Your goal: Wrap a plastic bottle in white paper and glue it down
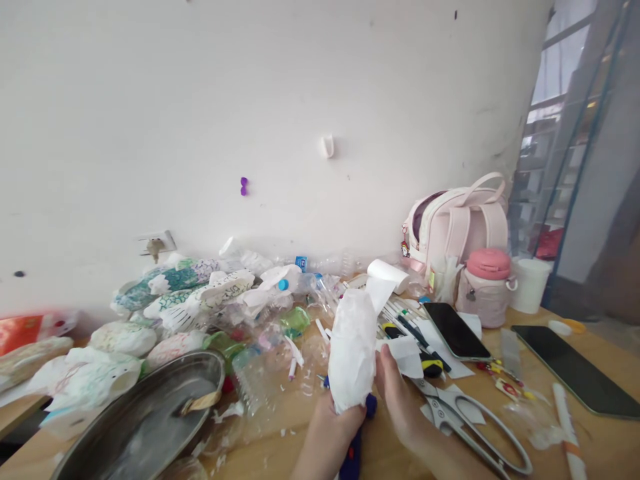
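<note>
A white paper-wrapped, bottle-like form [353,350] stands roughly upright at the lower middle. Its bottom end is in my left hand [335,427], whose fingers are wrapped round it. Close by on the right side of the form is my right hand [395,387], with its fingers stretched out and nothing gripped; whether it touches the paper is hard to tell. Behind the form lies a white paper roll [387,275]. Large metal scissors [460,413] rest on the table to the right of my right hand.
An oval metal basin [145,420] with a brush stands at the left front. Wrapped, painted forms [175,293] and plastic scraps fill the back left. Right: two phones [457,330], a pink jar [485,293], a white cup [530,283], a pink backpack [457,223], a marker [567,427].
</note>
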### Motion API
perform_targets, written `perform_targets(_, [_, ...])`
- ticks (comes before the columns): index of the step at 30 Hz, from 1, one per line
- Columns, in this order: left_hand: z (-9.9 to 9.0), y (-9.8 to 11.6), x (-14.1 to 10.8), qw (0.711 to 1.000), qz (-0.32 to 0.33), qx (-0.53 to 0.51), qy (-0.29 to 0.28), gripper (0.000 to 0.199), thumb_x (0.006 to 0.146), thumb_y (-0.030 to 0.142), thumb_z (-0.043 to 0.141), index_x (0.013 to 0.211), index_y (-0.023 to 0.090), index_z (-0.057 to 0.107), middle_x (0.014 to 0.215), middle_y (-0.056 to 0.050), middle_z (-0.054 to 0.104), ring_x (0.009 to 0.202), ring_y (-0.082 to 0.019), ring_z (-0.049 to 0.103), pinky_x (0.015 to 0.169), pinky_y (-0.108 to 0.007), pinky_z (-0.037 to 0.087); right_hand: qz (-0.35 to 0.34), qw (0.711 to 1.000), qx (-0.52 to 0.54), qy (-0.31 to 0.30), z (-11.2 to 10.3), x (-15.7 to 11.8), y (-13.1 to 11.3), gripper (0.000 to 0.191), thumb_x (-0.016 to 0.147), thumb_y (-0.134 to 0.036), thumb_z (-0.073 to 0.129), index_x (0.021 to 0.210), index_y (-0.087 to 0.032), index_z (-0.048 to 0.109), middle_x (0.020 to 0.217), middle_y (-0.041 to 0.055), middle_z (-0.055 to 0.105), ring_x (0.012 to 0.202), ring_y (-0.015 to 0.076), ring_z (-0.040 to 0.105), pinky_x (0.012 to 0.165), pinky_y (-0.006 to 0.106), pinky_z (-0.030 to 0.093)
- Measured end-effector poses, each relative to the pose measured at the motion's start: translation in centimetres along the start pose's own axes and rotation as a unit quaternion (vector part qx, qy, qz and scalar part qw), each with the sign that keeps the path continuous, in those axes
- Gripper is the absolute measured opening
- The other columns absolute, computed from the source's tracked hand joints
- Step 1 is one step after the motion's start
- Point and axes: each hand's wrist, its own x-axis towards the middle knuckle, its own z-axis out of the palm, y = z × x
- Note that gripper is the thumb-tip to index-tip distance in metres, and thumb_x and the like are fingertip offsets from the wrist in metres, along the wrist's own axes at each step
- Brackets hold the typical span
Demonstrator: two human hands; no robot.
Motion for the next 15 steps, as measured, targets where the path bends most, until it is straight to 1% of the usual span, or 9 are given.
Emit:
perform_targets(2, [0.0, 0.1, 0.1, 1.000, -0.017, -0.003, -0.003, 0.018, 0.058, 0.013, 0.054, 0.074, 0.014, 0.063, 0.053, 0.005, 0.047, 0.054, -0.012, 0.039, 0.053, -0.024, 0.033, -0.022, 0.999, -0.003, -0.035, 0.1, -0.2, -0.4, 0.070, 0.075, -0.070, 0.051, 0.122, -0.018, 0.053, 0.126, 0.0098, 0.058, 0.123, 0.0286, 0.044, 0.107, 0.041, 0.030])
perform_targets(5, [0.1, -0.1, 0.5, 0.999, -0.036, -0.009, -0.014, 0.005, 0.055, 0.014, 0.059, 0.059, 0.017, 0.057, 0.048, 0.006, 0.046, 0.051, -0.011, 0.039, 0.052, -0.024, 0.033, -0.050, 0.996, -0.028, -0.062, 0.3, -0.5, -1.3, 0.061, 0.074, -0.060, 0.062, 0.117, -0.018, 0.056, 0.120, 0.0111, 0.061, 0.115, 0.0294, 0.052, 0.101, 0.040, 0.037])
perform_targets(7, [0.0, -0.4, 0.6, 0.998, -0.052, -0.007, -0.031, 0.012, 0.052, 0.019, 0.063, 0.049, 0.019, 0.051, 0.041, 0.006, 0.043, 0.045, -0.010, 0.036, 0.046, -0.024, 0.029, -0.053, 0.996, -0.021, -0.074, 0.3, -0.7, -1.7, 0.059, 0.074, -0.061, 0.061, 0.114, -0.018, 0.057, 0.110, 0.0106, 0.065, 0.104, 0.0283, 0.058, 0.091, 0.037, 0.045])
perform_targets(9, [-0.2, -0.7, 0.5, 0.994, -0.082, -0.030, -0.064, 0.018, 0.048, 0.028, 0.067, 0.050, 0.019, 0.051, 0.039, 0.005, 0.046, 0.038, -0.008, 0.030, 0.041, -0.024, 0.021, -0.047, 0.994, -0.025, -0.091, 0.2, -1.0, -1.9, 0.058, 0.077, -0.063, 0.057, 0.112, -0.017, 0.058, 0.094, 0.0081, 0.069, 0.085, 0.0244, 0.064, 0.075, 0.033, 0.050])
perform_targets(11, [-0.6, -0.8, 0.1, 0.984, -0.107, -0.078, -0.123, 0.027, 0.046, 0.039, 0.068, 0.055, 0.017, 0.057, 0.040, 0.005, 0.045, 0.035, -0.005, 0.022, 0.039, -0.024, 0.013, -0.035, 0.994, -0.043, -0.098, 0.2, -1.3, -2.0, 0.058, 0.078, -0.064, 0.054, 0.111, -0.017, 0.058, 0.078, 0.0050, 0.069, 0.067, 0.0202, 0.063, 0.059, 0.028, 0.050])
perform_targets(12, [-0.7, -0.9, -0.2, 0.975, -0.115, -0.103, -0.158, 0.032, 0.045, 0.044, 0.068, 0.056, 0.015, 0.058, 0.038, 0.006, 0.041, 0.035, -0.004, 0.019, 0.040, -0.025, 0.009, -0.033, 0.993, -0.050, -0.098, 0.1, -1.4, -2.0, 0.058, 0.078, -0.065, 0.053, 0.110, -0.017, 0.058, 0.074, 0.0040, 0.068, 0.063, 0.0189, 0.061, 0.057, 0.027, 0.049])
perform_targets(13, [-0.8, -0.9, -0.5, 0.966, -0.120, -0.121, -0.193, 0.035, 0.046, 0.047, 0.068, 0.056, 0.014, 0.059, 0.037, 0.007, 0.037, 0.035, -0.004, 0.018, 0.041, -0.025, 0.007, -0.036, 0.993, -0.051, -0.102, 0.1, -1.5, -2.1, 0.059, 0.078, -0.065, 0.053, 0.110, -0.016, 0.058, 0.074, 0.0039, 0.068, 0.063, 0.0184, 0.061, 0.058, 0.028, 0.049])
perform_targets(14, [-0.9, -0.9, -0.8, 0.961, -0.121, -0.128, -0.213, 0.036, 0.047, 0.048, 0.067, 0.053, 0.014, 0.058, 0.036, 0.008, 0.033, 0.035, -0.004, 0.018, 0.042, -0.026, 0.006, -0.041, 0.992, -0.048, -0.109, 0.2, -1.6, -2.1, 0.060, 0.077, -0.066, 0.054, 0.110, -0.016, 0.059, 0.077, 0.0046, 0.068, 0.066, 0.0189, 0.061, 0.062, 0.029, 0.050])
perform_targets(15, [-0.9, -0.9, -1.0, 0.961, -0.121, -0.124, -0.217, 0.035, 0.048, 0.048, 0.066, 0.050, 0.015, 0.056, 0.035, 0.008, 0.032, 0.035, -0.004, 0.018, 0.042, -0.026, 0.005, -0.046, 0.991, -0.045, -0.119, 0.2, -1.7, -2.3, 0.060, 0.077, -0.066, 0.054, 0.111, -0.017, 0.059, 0.084, 0.0058, 0.069, 0.072, 0.0203, 0.062, 0.069, 0.031, 0.050])
